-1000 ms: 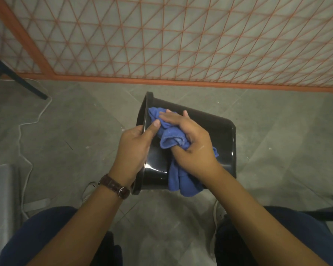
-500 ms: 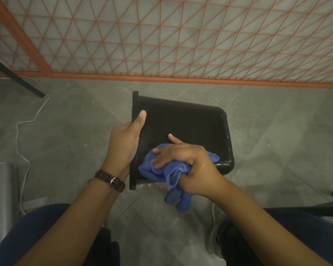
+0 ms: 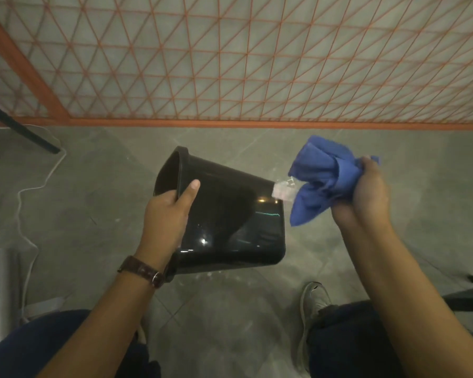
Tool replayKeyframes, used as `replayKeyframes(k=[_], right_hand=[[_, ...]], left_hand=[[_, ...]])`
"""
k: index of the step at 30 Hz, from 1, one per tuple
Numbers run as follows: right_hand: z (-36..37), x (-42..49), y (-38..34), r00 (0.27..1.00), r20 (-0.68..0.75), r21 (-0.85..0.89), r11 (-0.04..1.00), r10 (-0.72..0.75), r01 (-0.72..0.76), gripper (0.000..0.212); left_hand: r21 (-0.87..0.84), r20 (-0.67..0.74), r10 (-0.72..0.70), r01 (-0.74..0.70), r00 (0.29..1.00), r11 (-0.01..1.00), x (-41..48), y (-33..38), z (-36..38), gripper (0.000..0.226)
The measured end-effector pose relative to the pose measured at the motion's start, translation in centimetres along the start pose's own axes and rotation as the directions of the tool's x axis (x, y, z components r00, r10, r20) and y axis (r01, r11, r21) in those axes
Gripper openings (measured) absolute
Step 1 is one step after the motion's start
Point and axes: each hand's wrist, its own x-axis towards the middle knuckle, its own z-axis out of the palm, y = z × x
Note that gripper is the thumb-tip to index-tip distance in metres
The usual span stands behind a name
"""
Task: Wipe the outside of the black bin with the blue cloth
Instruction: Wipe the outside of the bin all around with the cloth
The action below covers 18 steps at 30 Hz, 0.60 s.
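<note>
Left hand grips the tilted black bin by its rim, thumb outside; right hand, raised apart, clutches the bunched blue cloth.

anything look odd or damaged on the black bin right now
One thing: a pale, translucent scrap sticks out at the base corner of the black bin, beside the blue cloth. Whether it is a label or film is unclear. No cracks or spills show.
</note>
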Motion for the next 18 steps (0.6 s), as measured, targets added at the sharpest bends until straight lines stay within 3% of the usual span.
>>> replayKeyframes(k=[3, 5, 7, 8, 10, 13, 14, 16, 18], right_hand=[[1.2, -0.5, 0.9, 0.995, 0.011, -0.042, 0.994, -0.102, 0.102, 0.037], [2.4, -2.1, 2.3, 0.978, 0.094, -0.332, 0.92, -0.188, 0.209, 0.048], [2.9, -3.3, 4.4, 0.921, 0.342, -0.698, 0.605, -0.19, 0.384, 0.046], [2.9, -3.4, 5.1, 0.892, 0.426, -0.765, 0.465, -0.154, 0.445, 0.042], [3.2, -3.3, 4.7, 0.887, 0.452, -0.785, 0.429, -0.095, 0.446, 0.038], [3.1, -2.6, 4.5, 0.881, 0.465, -0.733, 0.519, -0.087, 0.439, 0.027], [3.2, -3.1, 4.7, 0.859, 0.495, -0.728, 0.479, -0.128, 0.491, 0.031], [3.1, -3.7, 5.9, 0.807, 0.548, -0.736, 0.331, -0.219, 0.59, 0.058], [3.3, -4.3, 6.4, 0.742, 0.619, -0.727, 0.17, -0.256, 0.665, 0.058]], left_hand=[[-0.002, 0.019, -0.007, 0.007, 1.0, 1.0, -0.3, 0.2, 0.1, 0.062], [-0.02, 0.03, -0.01, 0.01, 1.0, 1.0, -0.2, 0.5, 0.1, 0.064], [-0.038, 0.042, -0.008, 0.01, 0.999, 0.999, -0.1, 0.7, -0.2, 0.073], [-0.048, 0.044, -0.004, 0.006, 0.999, 0.999, 0.0, 0.8, -0.4, 0.076], [-0.059, 0.048, 0.02, -0.017, 0.999, 0.998, 0.5, 1.0, -0.9, 0.081], [-0.082, 0.064, 0.099, -0.094, 0.993, 0.992, 1.4, 1.5, -2.1, 0.095], [-0.099, 0.068, 0.131, -0.124, 0.989, 0.987, 1.8, 1.5, -2.5, 0.097], [-0.13, 0.069, 0.179, -0.169, 0.981, 0.977, 2.3, 1.3, -2.9, 0.08], [-0.148, 0.084, 0.207, -0.193, 0.975, 0.97, 2.5, 1.1, -2.9, 0.056]])
